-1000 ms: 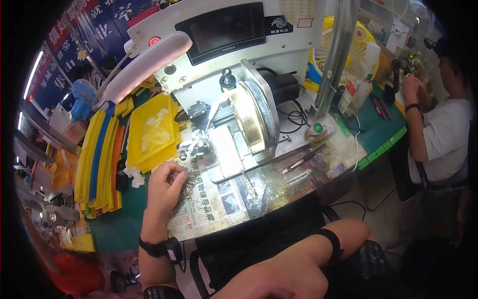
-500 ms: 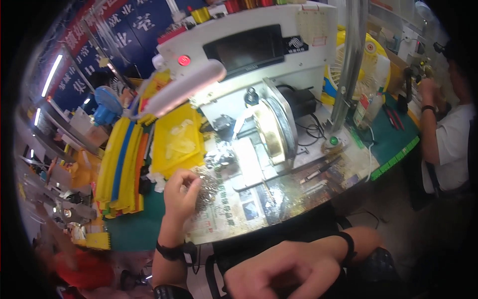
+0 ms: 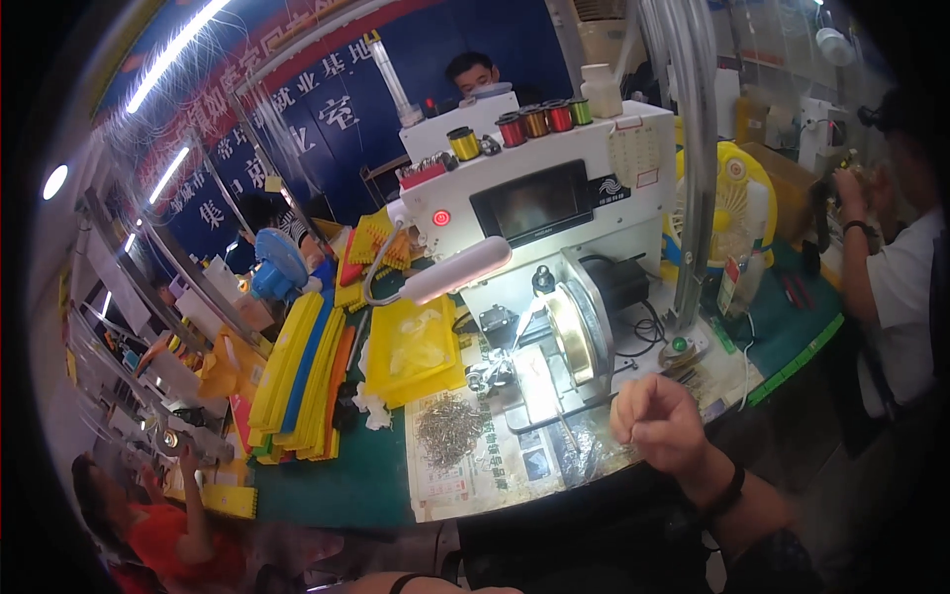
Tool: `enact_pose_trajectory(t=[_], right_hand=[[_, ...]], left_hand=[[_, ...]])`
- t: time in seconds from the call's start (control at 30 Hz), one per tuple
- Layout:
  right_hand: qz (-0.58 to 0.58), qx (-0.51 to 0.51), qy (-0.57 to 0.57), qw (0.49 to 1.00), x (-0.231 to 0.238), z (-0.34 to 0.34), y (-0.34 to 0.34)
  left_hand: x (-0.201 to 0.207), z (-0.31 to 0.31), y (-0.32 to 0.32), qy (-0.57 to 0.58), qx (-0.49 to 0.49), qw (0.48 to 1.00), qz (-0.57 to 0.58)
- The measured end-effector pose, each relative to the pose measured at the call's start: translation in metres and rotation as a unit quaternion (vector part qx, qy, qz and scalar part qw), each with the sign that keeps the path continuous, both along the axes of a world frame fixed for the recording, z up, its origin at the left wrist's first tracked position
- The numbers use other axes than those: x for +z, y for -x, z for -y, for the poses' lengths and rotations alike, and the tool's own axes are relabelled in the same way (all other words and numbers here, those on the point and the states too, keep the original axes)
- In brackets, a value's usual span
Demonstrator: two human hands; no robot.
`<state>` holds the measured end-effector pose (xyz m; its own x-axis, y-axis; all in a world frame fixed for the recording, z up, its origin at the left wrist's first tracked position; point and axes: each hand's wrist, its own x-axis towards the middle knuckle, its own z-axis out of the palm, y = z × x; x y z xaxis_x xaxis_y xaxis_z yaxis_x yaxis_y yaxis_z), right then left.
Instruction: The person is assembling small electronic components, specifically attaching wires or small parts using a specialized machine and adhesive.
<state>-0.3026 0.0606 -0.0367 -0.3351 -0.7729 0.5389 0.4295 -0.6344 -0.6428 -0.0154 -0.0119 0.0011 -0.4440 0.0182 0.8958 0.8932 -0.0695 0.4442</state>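
My right hand (image 3: 658, 421) hovers by the front right of the bench, fingers curled together; what they hold, if anything, is hidden. Just left of it is a white machine with a round metal wheel (image 3: 571, 332) and a brightly lit flat plate (image 3: 537, 386). Only a strip of my left hand (image 3: 460, 586) shows along the lower edge, beside a dark wristband; its fingers are out of sight. A pile of small metal pieces (image 3: 450, 431) lies on the printed paper (image 3: 435, 495), left of the plate.
A yellow tray (image 3: 460, 371) with pale scraps stands behind the pile. Left of it are stacked yellow and blue strips (image 3: 297, 371). A lamp (image 3: 460, 272) arches over the bench. Thread spools (image 3: 510, 129) top the machine. A yellow fan (image 3: 727, 203) and another person (image 3: 901, 257) are at right.
My left hand has moved from the metal pile down to the lower edge. My right hand has risen from the lower middle to the bench's right side. The view has tilted up.
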Motion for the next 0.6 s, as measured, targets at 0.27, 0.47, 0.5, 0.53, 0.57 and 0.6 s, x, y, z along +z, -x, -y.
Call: enact_pose_trajectory(t=[0.27,0.47,0.5,0.53,0.57,0.6], right_hand=[[-0.096,-0.261,-0.177,0.944,-0.053,0.008,0.067],[-0.188,-0.307,-0.246,0.900,-0.060,0.015,0.058],[-0.187,-0.308,-0.247,0.899,-0.060,0.015,0.057],[-0.220,-0.324,-0.246,0.887,-0.060,0.015,0.056],[-0.253,-0.338,-0.245,0.873,-0.060,0.015,0.055],[-0.253,-0.335,-0.251,0.872,-0.061,0.014,0.054]], left_hand=[[0.014,0.012,0.004,0.150,-0.094,0.984,0.006],[0.025,0.004,0.012,0.116,-0.072,0.991,0.009],[0.027,0.003,0.013,0.115,-0.073,0.991,0.009],[0.028,0.001,0.014,0.086,-0.031,0.996,-0.009],[0.030,-0.003,0.015,0.055,0.012,0.998,-0.026],[0.033,-0.013,0.016,0.050,0.013,0.998,-0.024]])
